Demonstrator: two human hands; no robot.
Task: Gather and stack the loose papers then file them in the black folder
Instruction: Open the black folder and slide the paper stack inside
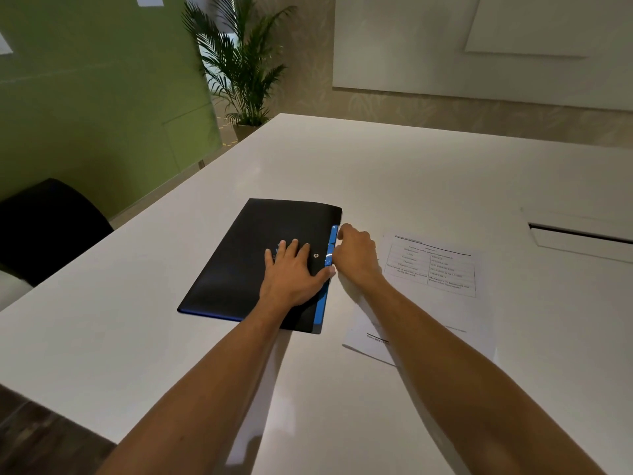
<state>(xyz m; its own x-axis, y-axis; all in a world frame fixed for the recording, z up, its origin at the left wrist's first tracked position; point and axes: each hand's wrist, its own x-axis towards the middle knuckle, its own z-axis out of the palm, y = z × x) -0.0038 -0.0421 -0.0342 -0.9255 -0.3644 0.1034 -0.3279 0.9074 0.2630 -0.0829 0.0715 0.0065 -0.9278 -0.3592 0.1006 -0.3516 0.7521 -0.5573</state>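
Black folder (253, 255): closed, frame centre on the bench (411, 173).
Left hand (291, 269): flat, holding nothing, pinning the cover.
Right hand (354, 252): grip curled at blue tabs (330, 248) (likely to open it).
Papers (442, 286): stacked, right of the folder.

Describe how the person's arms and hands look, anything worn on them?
Both forearms are bare as far as the frame shows, with no sleeves in view. The left hand and the right hand wear no gloves, and no watch, bracelet or ring shows on the visible sides. Nails look short and unpainted.
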